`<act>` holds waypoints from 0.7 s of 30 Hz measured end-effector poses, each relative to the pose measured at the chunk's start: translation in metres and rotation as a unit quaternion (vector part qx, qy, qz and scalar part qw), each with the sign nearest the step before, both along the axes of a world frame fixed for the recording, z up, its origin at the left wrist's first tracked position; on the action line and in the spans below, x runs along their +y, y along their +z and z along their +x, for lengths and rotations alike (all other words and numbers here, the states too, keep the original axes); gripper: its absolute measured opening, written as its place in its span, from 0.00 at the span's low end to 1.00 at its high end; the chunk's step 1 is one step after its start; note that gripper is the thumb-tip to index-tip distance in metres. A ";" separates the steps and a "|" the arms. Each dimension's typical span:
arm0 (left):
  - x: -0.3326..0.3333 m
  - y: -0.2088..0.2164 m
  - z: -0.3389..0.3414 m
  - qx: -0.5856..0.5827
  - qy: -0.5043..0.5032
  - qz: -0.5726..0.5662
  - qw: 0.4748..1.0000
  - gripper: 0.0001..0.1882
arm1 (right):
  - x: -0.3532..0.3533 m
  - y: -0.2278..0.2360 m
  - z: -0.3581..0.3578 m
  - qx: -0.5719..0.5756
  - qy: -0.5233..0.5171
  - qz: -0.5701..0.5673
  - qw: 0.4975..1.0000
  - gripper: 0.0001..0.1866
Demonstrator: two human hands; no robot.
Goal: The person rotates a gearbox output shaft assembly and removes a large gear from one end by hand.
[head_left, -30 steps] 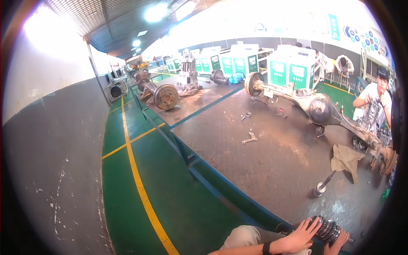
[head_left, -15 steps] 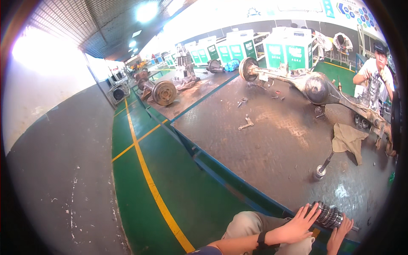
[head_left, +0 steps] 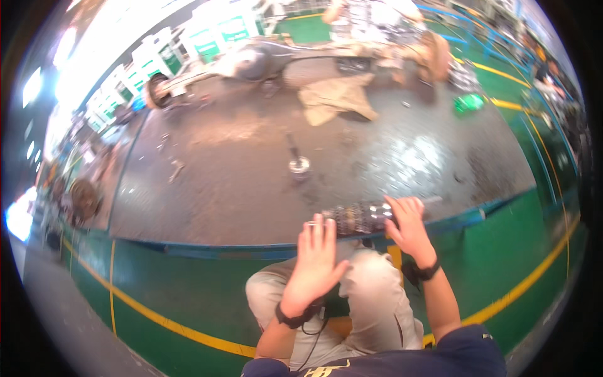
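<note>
A gear shaft [head_left: 355, 218], a row of dark and shiny toothed gears on a rod, lies along the near edge of the metal-topped workbench [head_left: 232, 195]. My left hand [head_left: 316, 257] is at its left end, fingers stretched out and thumb spread, the fingertips against or just over the end gear. Around the right end bends my right hand [head_left: 409, 227], fingers over the top and thumb on the near side; the thin rod sticks out beyond it. Farther back on the bench is a shorter shaft with a gear [head_left: 299, 165] at its near end.
A tan cloth [head_left: 339, 99] lies behind the short shaft. Across the bench's far side stretches a rusty axle housing [head_left: 251, 61]. A small metal lever [head_left: 176, 169] lies at left, a green crumpled thing [head_left: 468, 103] at far right. Someone in white [head_left: 370, 12] is behind the axle.
My view has swung to the right, bringing the whole bench and both forearms into sight. Both hands stay at the gear shaft's ends; the left fingers look straighter.
</note>
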State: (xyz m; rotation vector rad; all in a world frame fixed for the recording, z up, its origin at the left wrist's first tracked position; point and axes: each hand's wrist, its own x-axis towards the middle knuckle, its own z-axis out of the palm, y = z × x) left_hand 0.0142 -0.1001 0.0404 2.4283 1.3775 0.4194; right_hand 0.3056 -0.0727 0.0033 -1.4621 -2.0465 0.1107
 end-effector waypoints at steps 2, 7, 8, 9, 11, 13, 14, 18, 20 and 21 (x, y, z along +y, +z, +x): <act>0.002 0.000 0.008 -0.005 0.008 -0.018 1.000 0.54 | 0.000 0.003 0.009 0.068 0.015 -0.033 0.997 0.42; 0.005 -0.005 0.031 -0.017 -0.018 -0.028 0.999 0.54 | -0.011 0.001 0.037 0.057 0.004 -0.022 0.998 0.43; 0.003 -0.005 0.030 -0.020 -0.014 -0.029 0.999 0.54 | -0.013 0.004 0.035 0.072 0.012 -0.023 0.997 0.43; 0.002 -0.004 0.030 -0.018 -0.019 -0.027 0.999 0.54 | -0.014 0.003 0.037 0.074 0.008 -0.021 0.997 0.43; 0.002 -0.004 0.029 -0.019 -0.021 -0.037 0.999 0.54 | -0.013 -0.002 0.039 0.090 0.024 -0.012 0.996 0.41; 0.000 -0.004 0.027 -0.021 -0.025 -0.036 0.999 0.54 | -0.011 -0.008 0.039 0.090 0.019 -0.013 0.996 0.41; -0.001 -0.005 0.026 -0.025 -0.027 -0.035 0.999 0.54 | -0.010 -0.009 0.040 0.087 0.017 -0.015 0.996 0.41; -0.001 -0.006 0.023 -0.024 -0.024 -0.029 0.999 0.54 | -0.010 0.004 0.036 0.143 0.030 -0.052 0.988 0.43; 0.000 -0.006 0.022 -0.024 -0.023 -0.028 0.999 0.53 | -0.011 0.004 0.036 0.100 0.031 -0.041 0.994 0.44; 0.000 -0.006 0.022 -0.022 -0.023 -0.028 0.999 0.53 | -0.012 0.005 0.036 0.102 0.032 -0.041 0.993 0.44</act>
